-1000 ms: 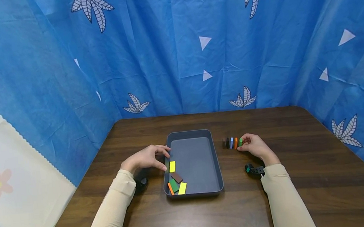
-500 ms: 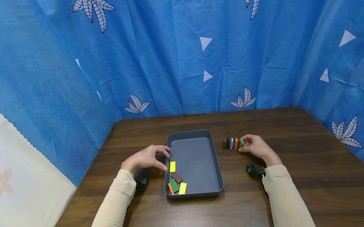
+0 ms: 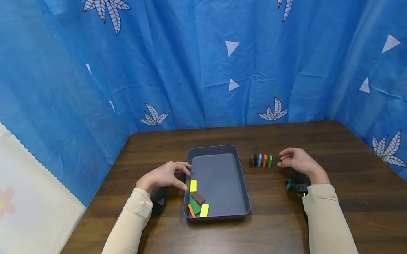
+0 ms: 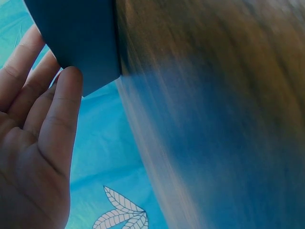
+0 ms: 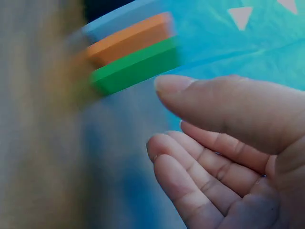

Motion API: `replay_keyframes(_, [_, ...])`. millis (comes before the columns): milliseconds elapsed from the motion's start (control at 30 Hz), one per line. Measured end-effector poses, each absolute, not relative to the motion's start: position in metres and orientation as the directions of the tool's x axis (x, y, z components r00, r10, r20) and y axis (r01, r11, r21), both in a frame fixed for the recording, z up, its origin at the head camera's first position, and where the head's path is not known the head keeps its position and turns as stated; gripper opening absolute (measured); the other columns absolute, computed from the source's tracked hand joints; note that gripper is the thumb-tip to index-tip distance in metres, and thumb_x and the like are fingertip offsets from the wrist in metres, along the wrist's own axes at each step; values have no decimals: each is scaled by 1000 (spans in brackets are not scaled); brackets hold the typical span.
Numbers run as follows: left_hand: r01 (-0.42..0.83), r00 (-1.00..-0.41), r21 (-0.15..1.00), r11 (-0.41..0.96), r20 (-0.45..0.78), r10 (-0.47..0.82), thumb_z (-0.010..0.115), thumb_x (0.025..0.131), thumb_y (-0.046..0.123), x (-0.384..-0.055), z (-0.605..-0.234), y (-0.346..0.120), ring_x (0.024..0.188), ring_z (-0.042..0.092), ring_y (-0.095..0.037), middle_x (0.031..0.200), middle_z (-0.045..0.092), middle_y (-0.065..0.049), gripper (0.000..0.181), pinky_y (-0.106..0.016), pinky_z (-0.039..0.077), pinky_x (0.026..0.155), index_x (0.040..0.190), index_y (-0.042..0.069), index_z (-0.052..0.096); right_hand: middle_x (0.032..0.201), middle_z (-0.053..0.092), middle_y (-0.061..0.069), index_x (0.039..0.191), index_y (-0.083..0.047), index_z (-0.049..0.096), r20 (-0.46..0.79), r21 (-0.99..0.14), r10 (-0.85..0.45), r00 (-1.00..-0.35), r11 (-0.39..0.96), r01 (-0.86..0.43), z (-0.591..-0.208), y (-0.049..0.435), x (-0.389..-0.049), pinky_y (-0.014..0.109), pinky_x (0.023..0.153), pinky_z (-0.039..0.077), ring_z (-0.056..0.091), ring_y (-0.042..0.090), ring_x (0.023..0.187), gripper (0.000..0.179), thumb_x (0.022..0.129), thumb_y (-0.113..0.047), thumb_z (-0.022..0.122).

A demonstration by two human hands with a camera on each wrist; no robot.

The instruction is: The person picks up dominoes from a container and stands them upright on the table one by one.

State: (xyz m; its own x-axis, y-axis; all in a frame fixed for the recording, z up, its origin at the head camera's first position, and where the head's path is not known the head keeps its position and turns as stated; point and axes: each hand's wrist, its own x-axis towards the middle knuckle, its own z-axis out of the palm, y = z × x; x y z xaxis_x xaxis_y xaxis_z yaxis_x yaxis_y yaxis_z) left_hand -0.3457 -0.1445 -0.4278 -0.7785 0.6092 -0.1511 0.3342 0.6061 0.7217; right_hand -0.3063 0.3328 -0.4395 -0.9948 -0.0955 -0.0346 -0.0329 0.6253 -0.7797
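Green block (image 3: pixel 270 162) standing on the wooden table (image 3: pixel 272 226), just beside an orange block (image 3: pixel 264 160), near but apart from the right hand (image 3: pixel 300 162), that hand empty, thumb and loosely bent fingers parted, left hand (image 3: pixel 163 176) spread wide at the left rim of the gray tray (image 3: pixel 218 183)

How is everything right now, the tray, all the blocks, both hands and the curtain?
Tray: upright, holding blocks.
Blocks inside: five, scattered along its left side.
Row blocks: five, standing in line on the table.
Left hand: relaxed, fingers at the tray's edge.
Right hand: relaxed, holding nothing.
Curtain: hanging in folds.
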Motion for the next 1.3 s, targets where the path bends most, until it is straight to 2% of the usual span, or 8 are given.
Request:
replay_keyframes(200, [363, -770, 706, 608, -140, 622, 88, 77, 23, -347, -427, -144, 141, 44, -36, 152, 50, -6, 39, -52, 43, 112, 111, 13, 73, 120, 62, 22, 132, 4, 53, 116, -764, -129, -985, 622, -171, -389, 305, -295, 36, 87, 58, 61, 28, 102, 50, 94, -24, 71])
replay_keyframes(300, [373, -766, 703, 606, -134, 628, 88, 77, 23, -347, -428, -145, 140, 46, -37, 151, 50, -7, 39, -52, 45, 111, 111, 13, 73, 118, 63, 21, 129, 2, 56, 174, -760, -225, -959, 588, -276, -369, 274, -294, 28, 82, 57, 61, 27, 100, 46, 93, -22, 72])
replay_keyframes(433, [386, -763, 700, 600, -123, 635, 87, 78, 23, -346, -430, -147, 140, 45, -38, 151, 50, -10, 39, -54, 44, 111, 112, 11, 72, 114, 64, 19, 126, 1, 60, 191, -761, -394, -899, 520, -389, -356, 227, -300, 27, 80, 56, 62, 25, 99, 41, 92, -18, 73])
replay_keyframes(667, [407, -744, 699, 588, -119, 657, 87, 79, 24, -347, -432, -145, 140, 45, -37, 151, 50, -10, 41, -53, 43, 112, 114, 10, 72, 112, 67, 10, 124, -3, 63, 88, -710, -578, -811, 535, -458, -358, 155, -319, 34, 89, 58, 65, 19, 99, 41, 89, -20, 77])
replay_keyframes(800, [387, -754, 708, 591, -127, 645, 87, 78, 24, -347, -430, -145, 140, 44, -37, 152, 49, -9, 41, -54, 43, 111, 114, 11, 72, 113, 67, 13, 125, -1, 62, 31, -723, -633, -773, 520, -455, -369, 129, -331, 32, 90, 57, 64, 17, 99, 44, 88, -18, 78])
replay_keyframes(1000, [378, -755, 711, 593, -135, 642, 86, 79, 23, -344, -430, -145, 141, 44, -38, 153, 47, -11, 39, -53, 45, 110, 114, 11, 72, 121, 64, 20, 127, 3, 61, -73, -725, -642, -763, 559, -401, -398, 105, -342, 29, 90, 56, 61, 16, 99, 50, 86, -18, 79])
replay_keyframes(1300, [393, -752, 710, 584, -118, 649, 86, 79, 21, -347, -428, -143, 141, 41, -40, 153, 48, -12, 39, -54, 45, 110, 114, 11, 72, 112, 66, 9, 122, 0, 63, -133, -682, -632, -764, 617, -392, -419, 91, -349, 28, 89, 56, 60, 16, 97, 47, 83, -19, 82])
